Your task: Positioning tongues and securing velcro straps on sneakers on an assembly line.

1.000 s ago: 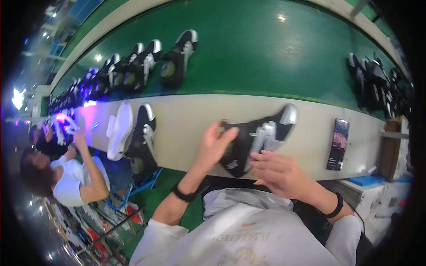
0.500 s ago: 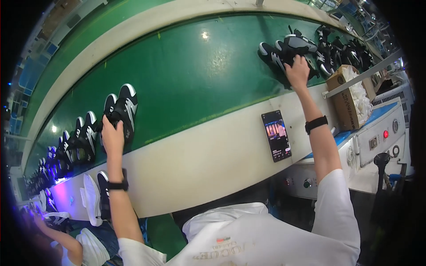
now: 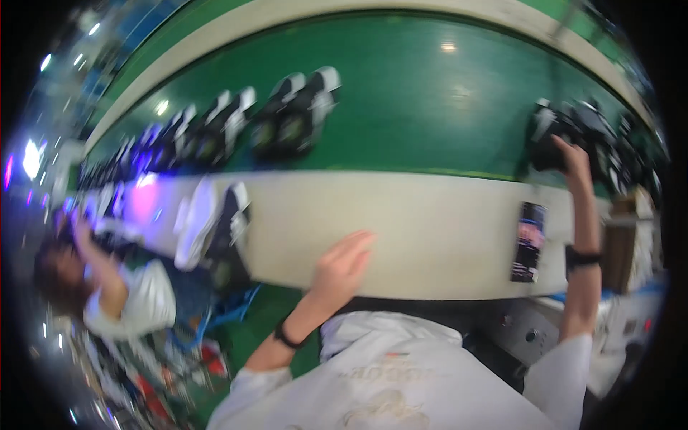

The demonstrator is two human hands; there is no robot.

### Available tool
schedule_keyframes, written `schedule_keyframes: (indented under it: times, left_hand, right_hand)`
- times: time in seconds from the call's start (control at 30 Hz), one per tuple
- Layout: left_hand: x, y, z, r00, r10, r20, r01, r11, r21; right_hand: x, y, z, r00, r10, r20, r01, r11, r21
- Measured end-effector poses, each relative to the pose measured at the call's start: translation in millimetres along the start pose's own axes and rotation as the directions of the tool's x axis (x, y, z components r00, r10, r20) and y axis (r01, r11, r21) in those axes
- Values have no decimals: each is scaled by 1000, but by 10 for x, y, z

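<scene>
The held shoe (image 3: 545, 155) is showing black; shoes (image 3: 315, 104) at left are showing black with white toes and pale side marks. The belt (image 3: 412, 100) is gleaming green, the ledge (image 3: 430, 233) cream, glowing violet at left. Wristbands (image 3: 583, 258) are showing black; the shirt (image 3: 459, 376) is showing white with pale gold print.

Smooth green belt (image 3: 401, 107), beyond a long cream counter (image 3: 430, 236): row of black-and-white shoes (image 3: 312, 107) at left, cluster of black-and-white shoes (image 3: 542, 132) at right. On counter: white shoe-shaped piece (image 3: 197, 226) at left, single black-and-white shoe (image 3: 233, 226) just right of it; flat black rectangular phone (image 3: 529, 242) at right. Right of phone: brown cardboard box (image 3: 620, 254).
</scene>
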State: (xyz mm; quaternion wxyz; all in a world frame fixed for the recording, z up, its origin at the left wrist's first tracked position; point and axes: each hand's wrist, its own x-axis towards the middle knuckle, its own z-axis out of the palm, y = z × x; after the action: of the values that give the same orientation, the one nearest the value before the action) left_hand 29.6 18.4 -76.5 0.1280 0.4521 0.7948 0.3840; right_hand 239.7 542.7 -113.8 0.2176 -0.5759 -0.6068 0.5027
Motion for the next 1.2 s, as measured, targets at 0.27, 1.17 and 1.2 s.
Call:
schedule_keyframes:
  times: [0.27,1.17,1.2]
  left_hand:
    - [91,464,434,991,8,131,20,976,-215]
    - [222,-2,-110,754,-32,656,446,758,-476]
    - [233,-117,-126,666,-36,745,588,640,-495]
  right_hand:
    - [-2523,-99,945,943,-210,258,223,975,-21]
    - [-3665,-61,1903,531,-778,336,686,627,369]
    - [-3609,-60,1858,540,-780,317,695,626,354]
